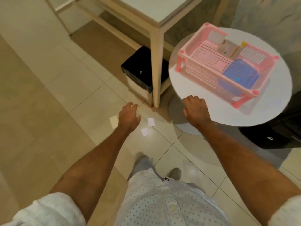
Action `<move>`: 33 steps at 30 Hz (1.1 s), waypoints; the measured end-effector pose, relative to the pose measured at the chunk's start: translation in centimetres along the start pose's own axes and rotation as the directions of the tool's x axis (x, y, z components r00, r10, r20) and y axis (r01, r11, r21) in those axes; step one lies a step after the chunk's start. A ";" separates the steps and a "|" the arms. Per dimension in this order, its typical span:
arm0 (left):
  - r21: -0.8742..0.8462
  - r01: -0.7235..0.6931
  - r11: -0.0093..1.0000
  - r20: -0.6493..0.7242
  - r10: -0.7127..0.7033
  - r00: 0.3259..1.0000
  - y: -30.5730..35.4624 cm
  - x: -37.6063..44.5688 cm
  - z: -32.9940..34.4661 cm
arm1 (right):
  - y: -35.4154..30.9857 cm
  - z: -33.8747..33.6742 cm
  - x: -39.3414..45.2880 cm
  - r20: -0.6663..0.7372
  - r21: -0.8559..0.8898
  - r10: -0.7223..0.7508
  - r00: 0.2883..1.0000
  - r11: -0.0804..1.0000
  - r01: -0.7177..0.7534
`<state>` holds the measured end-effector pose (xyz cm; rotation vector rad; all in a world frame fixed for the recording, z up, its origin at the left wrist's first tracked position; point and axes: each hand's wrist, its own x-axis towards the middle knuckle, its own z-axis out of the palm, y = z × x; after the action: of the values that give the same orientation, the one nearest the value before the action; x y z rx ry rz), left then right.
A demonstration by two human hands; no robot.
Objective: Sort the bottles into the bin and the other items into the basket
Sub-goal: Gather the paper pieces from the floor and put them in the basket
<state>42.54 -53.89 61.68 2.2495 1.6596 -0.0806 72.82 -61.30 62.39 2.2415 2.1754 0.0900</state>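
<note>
A pink perforated basket (202, 70) stands on a round white table (192, 88) at the right. Inside it lie a blue box-like item (239, 74) and a pale packet (228, 47) at the far end. A bin lined with a black bag (138, 69) sits on the floor under a wooden table, left of the round one. My left hand (128, 117) hangs over the floor tiles with fingers apart, holding nothing. My right hand (196, 110) hovers at the round table's near edge, fingers curled, nothing visible in it. No bottle is in view.
A light wooden table with a white top (156, 12) stands at the back, its leg (155, 70) between bin and round table. Three small pale cards (114, 121) lie on the tiled floor below my left hand. A black object (270, 136) sits at the right.
</note>
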 end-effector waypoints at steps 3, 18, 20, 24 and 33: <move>-0.022 0.132 0.991 0.031 -0.132 0.991 -7.0 -2.4 0.8 | -6.1 1.2 0.7 0.080 -0.001 -0.072 0.994 0.997 0.072; -0.011 0.467 0.884 0.273 -0.447 0.852 -35.1 -8.5 3.0 | -32.8 8.4 5.1 0.382 0.297 0.078 0.921 0.933 -0.202; -0.026 0.475 0.880 0.275 -0.450 0.849 -36.3 -7.3 3.6 | -33.9 9.5 5.6 0.407 0.312 0.080 0.910 0.924 -0.220; -0.070 0.493 0.867 0.290 -0.456 0.842 -36.7 -3.8 6.1 | -34.6 12.7 7.0 0.498 0.343 0.107 0.860 0.887 -0.309; -0.188 0.428 0.884 0.264 -0.374 0.889 -34.3 6.9 14.9 | -31.9 25.4 10.4 0.602 0.332 0.192 0.775 0.822 -0.462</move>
<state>14.92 -43.31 37.81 1.6256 1.8734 -0.2096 42.59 -49.21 35.63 2.4331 1.5738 -1.0527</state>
